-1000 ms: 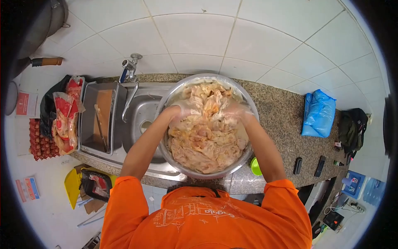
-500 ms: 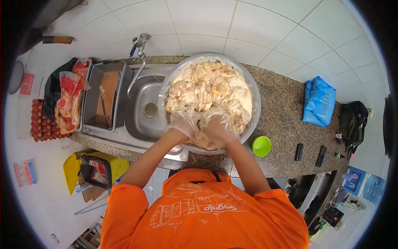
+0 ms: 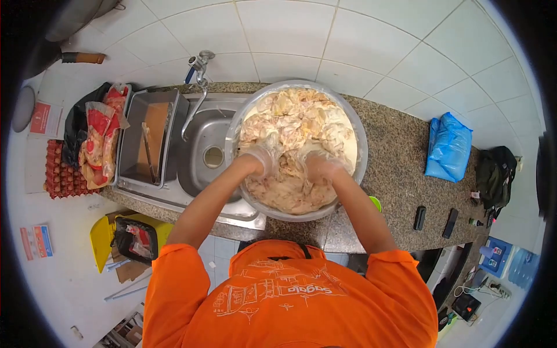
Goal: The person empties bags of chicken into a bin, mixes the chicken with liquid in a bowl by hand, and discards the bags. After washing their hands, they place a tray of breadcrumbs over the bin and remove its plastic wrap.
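A large round metal basin [image 3: 361, 145] holds raw chicken pieces [image 3: 290, 130] coated in a creamy pale liquid. My left hand [image 3: 266, 158], in a clear plastic glove, is pushed into the chicken on the left side of the basin. On the right side, my right hand [image 3: 320, 166], gloved the same way, is sunk in the mixture. The fingers of both hands are hidden by the meat and liquid. Between and below the hands lies more coated chicken.
Left of the basin are a steel sink [image 3: 200, 145], a faucet [image 3: 198, 75], a grey tray [image 3: 130, 145], bagged meat [image 3: 100, 139] and egg cartons [image 3: 61, 174]. To the right are a green bowl [image 3: 376, 203], partly hidden, a blue bag [image 3: 449, 147] and two dark objects.
My hands have moved apart, showing more chicken between and below them. My right forearm has swung outward and now covers most of the green bowl.
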Demonstrator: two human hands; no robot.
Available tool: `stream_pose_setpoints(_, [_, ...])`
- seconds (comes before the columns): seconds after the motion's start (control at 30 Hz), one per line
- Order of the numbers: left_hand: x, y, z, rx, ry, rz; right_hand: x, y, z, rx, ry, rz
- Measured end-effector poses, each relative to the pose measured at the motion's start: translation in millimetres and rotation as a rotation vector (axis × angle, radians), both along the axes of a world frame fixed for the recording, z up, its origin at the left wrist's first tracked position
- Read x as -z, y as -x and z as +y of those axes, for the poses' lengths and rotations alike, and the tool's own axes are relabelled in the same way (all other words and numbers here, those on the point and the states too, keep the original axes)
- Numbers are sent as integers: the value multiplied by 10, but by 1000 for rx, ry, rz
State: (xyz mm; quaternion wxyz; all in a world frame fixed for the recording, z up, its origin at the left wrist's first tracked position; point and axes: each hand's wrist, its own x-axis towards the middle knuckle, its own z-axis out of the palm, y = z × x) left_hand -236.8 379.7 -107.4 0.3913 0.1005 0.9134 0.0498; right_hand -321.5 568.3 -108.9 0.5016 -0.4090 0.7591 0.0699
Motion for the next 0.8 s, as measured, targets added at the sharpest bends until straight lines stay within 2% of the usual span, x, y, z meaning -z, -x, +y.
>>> stream_pose_setpoints(0.07, [-119,151,68,199,85,-43,364,60,-2,133,323,157])
stream_pose_setpoints(0.1, [-11,167,63,199,84,-37,683,66,-37,132,321,163])
stream_pose_setpoints(0.17, [304,184,28,-110,-4,117,1237,90,-159,-41,434,667])
stream_pose_setpoints(0.2, [268,165,54,-111,-4,122,1120,108,-157,-43,434,672])
stream_pose_setpoints(0.27, [121,180,108,-238,14,89,642,174,-155,168,504,320])
stream_pose_setpoints(0.37, [-147,55,148,-267,22,200,157,85,-75,290,473,262])
stream_pose_setpoints(0.47, [-599,-73,193,-228,-70,295,-268,-97,-2,255,374,300])
stream_pose_setpoints(0.5, [-545,-125,163,-233,-69,291,-336,-157,41,251,374,296])
stream_pose_setpoints(0.57, [-392,-227,58,-13,88,187,-449,-219,181,351,587,268])
stream_pose_setpoints(0.6, [-445,-325,27,-16,87,181,-567,-241,262,350,585,262])
stream_pose_setpoints(0.67, [-623,-551,0,-392,-315,538,-799,-238,430,576,831,90])
stream_pose_setpoints(0.7, [-593,-646,6,-393,-314,535,-819,-254,520,577,830,87])
stream_pose_setpoints(0.77, [-461,-769,3,-735,-269,583,-828,-296,678,862,719,127])
stream_pose_setpoints(0.8, [-396,-800,-58,-733,-269,578,-750,-320,720,867,716,125])
